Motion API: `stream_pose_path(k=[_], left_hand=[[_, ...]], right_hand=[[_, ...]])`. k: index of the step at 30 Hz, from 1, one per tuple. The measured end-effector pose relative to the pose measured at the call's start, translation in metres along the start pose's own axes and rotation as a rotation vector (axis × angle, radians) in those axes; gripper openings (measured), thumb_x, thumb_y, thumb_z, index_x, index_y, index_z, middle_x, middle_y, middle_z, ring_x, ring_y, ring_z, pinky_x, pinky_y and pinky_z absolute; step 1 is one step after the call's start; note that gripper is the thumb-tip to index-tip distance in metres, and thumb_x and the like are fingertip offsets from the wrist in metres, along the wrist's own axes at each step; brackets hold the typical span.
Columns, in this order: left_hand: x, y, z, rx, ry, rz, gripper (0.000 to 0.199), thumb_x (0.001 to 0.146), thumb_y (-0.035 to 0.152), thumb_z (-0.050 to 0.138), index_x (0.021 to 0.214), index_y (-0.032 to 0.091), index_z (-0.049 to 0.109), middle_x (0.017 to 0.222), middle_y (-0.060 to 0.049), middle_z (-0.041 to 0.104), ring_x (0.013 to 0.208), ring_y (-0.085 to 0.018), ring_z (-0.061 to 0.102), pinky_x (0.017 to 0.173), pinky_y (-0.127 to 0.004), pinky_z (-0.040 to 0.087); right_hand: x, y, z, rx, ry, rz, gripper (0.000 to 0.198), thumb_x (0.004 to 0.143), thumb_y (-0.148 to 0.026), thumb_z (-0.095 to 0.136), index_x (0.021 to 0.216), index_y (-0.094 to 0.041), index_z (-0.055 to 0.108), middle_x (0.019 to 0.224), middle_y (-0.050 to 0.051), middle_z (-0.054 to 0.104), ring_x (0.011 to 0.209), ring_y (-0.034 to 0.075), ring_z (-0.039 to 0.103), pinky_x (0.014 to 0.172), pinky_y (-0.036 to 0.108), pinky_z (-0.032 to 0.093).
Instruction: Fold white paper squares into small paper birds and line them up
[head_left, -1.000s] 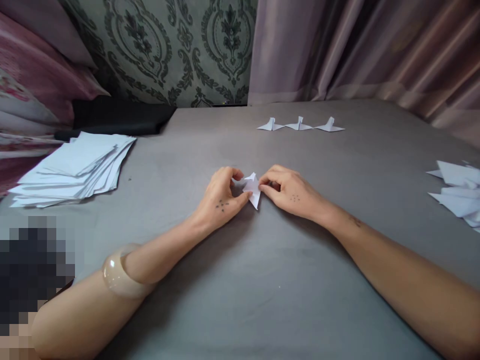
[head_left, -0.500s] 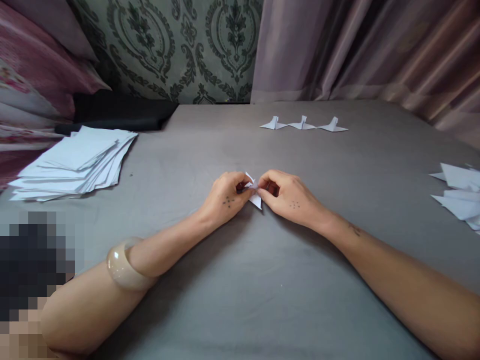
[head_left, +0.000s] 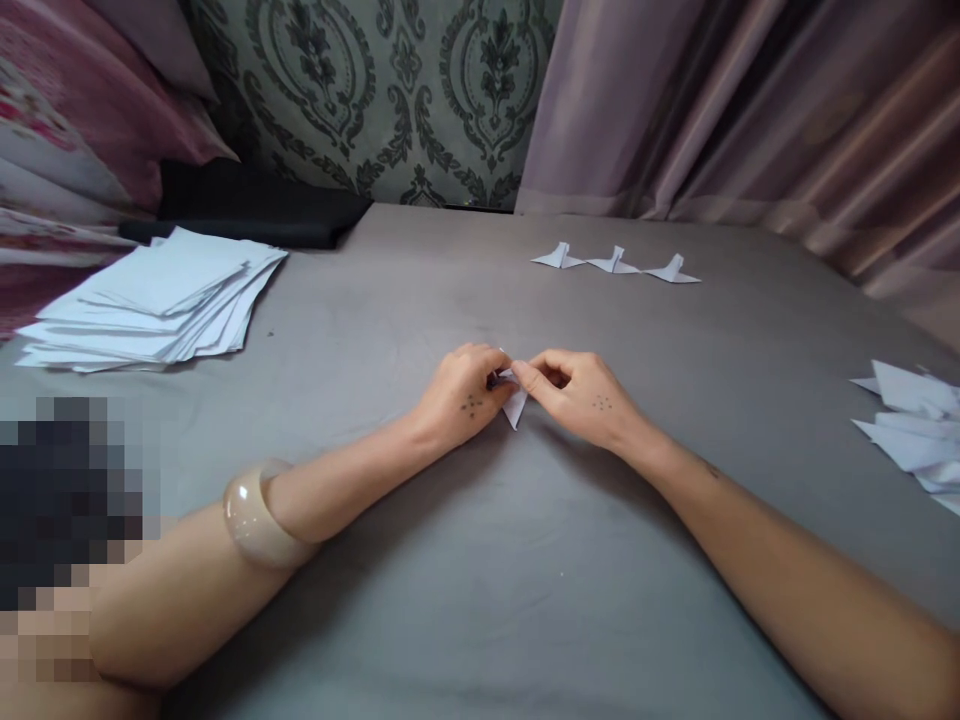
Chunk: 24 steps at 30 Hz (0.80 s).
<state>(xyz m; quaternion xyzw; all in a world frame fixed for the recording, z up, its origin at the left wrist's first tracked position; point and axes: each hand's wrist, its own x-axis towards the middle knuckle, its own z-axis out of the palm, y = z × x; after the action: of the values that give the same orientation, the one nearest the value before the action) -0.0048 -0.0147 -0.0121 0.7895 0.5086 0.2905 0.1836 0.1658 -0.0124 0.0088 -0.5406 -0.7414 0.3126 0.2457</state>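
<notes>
A small piece of folded white paper (head_left: 514, 407) is pinched between my two hands, over the middle of the grey cloth surface. My left hand (head_left: 466, 393) is closed on its left side, thumb and fingers pressed together. From the right, my right hand (head_left: 576, 393) grips the top of the paper with thumb and bent fingers. One pointed flap hangs down below the fingertips; the rest is hidden by the fingers. Three folded paper birds (head_left: 616, 262) stand in a row farther back.
At the left lies a stack of white paper sheets (head_left: 157, 300), with a black folded cloth (head_left: 262, 205) behind it. Several folded white paper pieces (head_left: 911, 415) are heaped at the right edge. A blurred-out person (head_left: 60, 500) is at the lower left. Curtains (head_left: 637, 110) hang behind.
The paper has turned a little between my fingers, its lower flap now pointing more straight down. My right thumb has shifted up onto the paper's top. The camera view has tilted slightly.
</notes>
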Motion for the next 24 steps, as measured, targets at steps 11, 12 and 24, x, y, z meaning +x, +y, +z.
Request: stream_pose_path(k=[11,12,24], left_hand=[[-0.002,0.0,0.001,-0.004,-0.017,0.014,0.012,0.084,0.014,0.056,0.083,0.019,0.067,0.077,-0.003,0.066,0.075,-0.017,0.058,0.066,-0.027,0.044],[-0.002,0.0,0.001,-0.01,-0.016,0.01,0.012,0.084,0.014,0.057,0.083,0.019,0.068,0.078,-0.003,0.067,0.075,-0.017,0.059,0.066,-0.027,0.044],[-0.003,0.004,-0.004,-0.088,-0.035,-0.016,0.012,0.085,0.016,0.06,0.087,0.02,0.072,0.081,-0.003,0.069,0.078,-0.016,0.061,0.068,-0.026,0.045]], right_hand=[[0.001,-0.006,0.002,-0.122,0.091,0.013,0.028,0.083,-0.037,0.054,0.066,-0.02,0.068,0.066,0.002,0.068,0.063,0.016,0.057,0.062,0.029,0.04],[0.001,-0.006,0.002,-0.122,0.094,0.018,0.026,0.082,-0.036,0.055,0.066,-0.02,0.068,0.066,0.002,0.068,0.063,0.016,0.057,0.062,0.029,0.04],[0.008,-0.003,-0.008,0.354,-0.091,0.372,0.011,0.07,-0.029,0.067,0.07,-0.019,0.067,0.063,-0.002,0.054,0.051,0.007,0.041,0.041,0.019,0.028]])
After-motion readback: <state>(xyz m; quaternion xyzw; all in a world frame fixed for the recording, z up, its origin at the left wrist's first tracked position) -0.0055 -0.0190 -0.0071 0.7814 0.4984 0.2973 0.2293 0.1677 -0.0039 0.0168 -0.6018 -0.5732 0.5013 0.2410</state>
